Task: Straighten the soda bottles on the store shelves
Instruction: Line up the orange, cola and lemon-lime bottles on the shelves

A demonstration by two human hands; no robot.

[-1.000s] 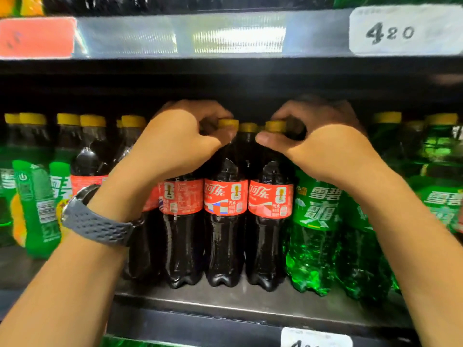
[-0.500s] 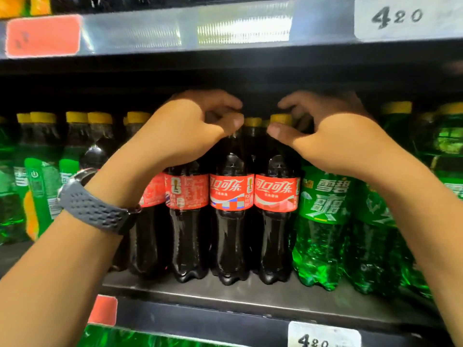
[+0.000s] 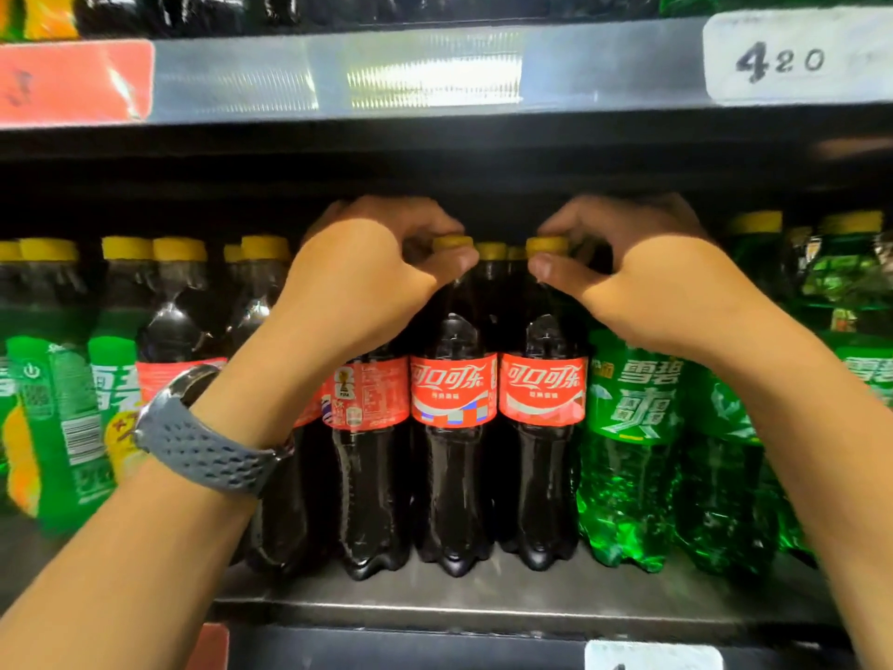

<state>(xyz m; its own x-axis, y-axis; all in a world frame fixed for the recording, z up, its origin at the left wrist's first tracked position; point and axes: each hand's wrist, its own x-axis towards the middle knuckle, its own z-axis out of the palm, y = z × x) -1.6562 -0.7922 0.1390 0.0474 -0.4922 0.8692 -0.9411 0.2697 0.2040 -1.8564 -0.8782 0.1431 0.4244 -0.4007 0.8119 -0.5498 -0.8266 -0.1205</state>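
Dark cola bottles with red labels and yellow caps stand in a front row on the shelf (image 3: pixel 483 602). My left hand (image 3: pixel 367 278) pinches the yellow cap of one cola bottle (image 3: pixel 453 427), whose label faces me. My right hand (image 3: pixel 642 282) pinches the cap of the cola bottle (image 3: pixel 543 427) beside it on the right, also label forward. A third cola bottle (image 3: pixel 372 427) to the left shows its label turned sideways. My left forearm hides another cola bottle behind it.
Green lemon-lime soda bottles (image 3: pixel 628 427) stand right of the colas, and more green bottles (image 3: pixel 63 427) stand at the far left. The upper shelf's edge (image 3: pixel 338 79) with a price tag (image 3: pixel 783 60) reading 420 hangs close above the caps.
Both hands twisted the two bottles they hold by the caps, so the red labels turned from off-centre to face squarely forward. The camera view shifted slightly.
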